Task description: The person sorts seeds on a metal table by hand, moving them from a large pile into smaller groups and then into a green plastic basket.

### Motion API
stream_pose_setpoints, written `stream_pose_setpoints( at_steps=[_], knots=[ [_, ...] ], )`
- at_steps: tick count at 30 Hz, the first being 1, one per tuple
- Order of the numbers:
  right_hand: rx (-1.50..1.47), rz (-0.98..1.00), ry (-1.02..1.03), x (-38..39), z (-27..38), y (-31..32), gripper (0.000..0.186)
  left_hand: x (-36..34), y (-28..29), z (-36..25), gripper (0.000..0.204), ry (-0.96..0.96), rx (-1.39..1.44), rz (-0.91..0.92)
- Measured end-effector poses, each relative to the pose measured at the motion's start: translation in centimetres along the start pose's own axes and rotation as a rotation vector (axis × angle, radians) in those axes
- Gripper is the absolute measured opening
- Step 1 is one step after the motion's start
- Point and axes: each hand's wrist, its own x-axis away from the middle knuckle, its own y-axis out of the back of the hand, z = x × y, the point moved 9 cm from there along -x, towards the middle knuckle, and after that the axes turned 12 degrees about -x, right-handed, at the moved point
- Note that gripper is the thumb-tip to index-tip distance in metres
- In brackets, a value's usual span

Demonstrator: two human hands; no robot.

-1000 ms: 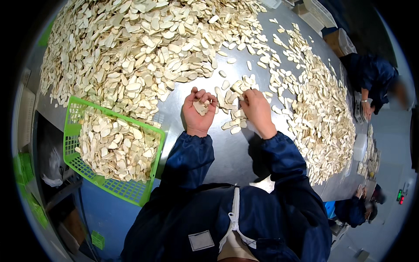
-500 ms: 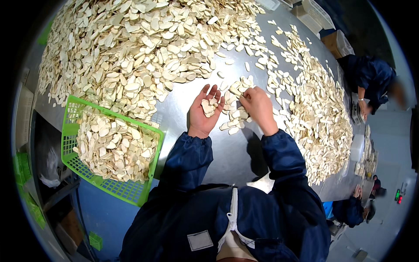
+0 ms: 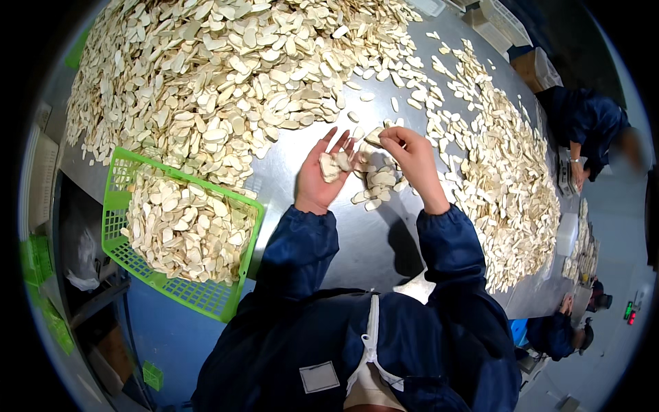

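Observation:
My left hand [image 3: 312, 182] is turned palm up above the metal table [image 3: 350, 250], its fingers slightly curled around a few pale dried slices [image 3: 330, 167]. Close beside it, my right hand [image 3: 417, 163] pinches one flat cream slice [image 3: 375, 136] between thumb and fingers. Below and between the two hands lies a small pile of slices [image 3: 379, 182], partly blurred. A large heap of the same slices [image 3: 220, 75] covers the far left of the table. Another long heap [image 3: 511, 199] spreads along the right.
A green mesh basket [image 3: 247, 257], holding many slices, stands tilted at the table's left edge. Two people in dark blue work at the right, one farther up [image 3: 583, 127], one lower [image 3: 552, 334]. White crates [image 3: 504, 20] and a cardboard box [image 3: 532, 69] stand at the far right.
My right hand has risen a little off the small pile with a slice in its pinch. My left hand stays nearly in place with its slices. The whole view has shifted slightly.

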Motion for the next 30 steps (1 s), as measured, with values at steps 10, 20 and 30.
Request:
stream_pose_setpoints(
  at_steps=[10,20,30],
  knots=[
    [0.420,0.197,0.277,3.3,-0.9,-5.8,0.025,-0.3,0.9,-3.0,0.014,-0.132,0.223,0.152],
    [-0.244,0.162,-0.351,5.3,-8.7,6.6,0.016,-0.4,1.1,-2.9,0.012,-0.140,0.176,0.086],
    [0.538,-0.012,0.157,6.4,-1.7,0.9,0.023,-0.6,0.6,-2.9,0.017,-0.111,0.179,0.175]
  ],
)
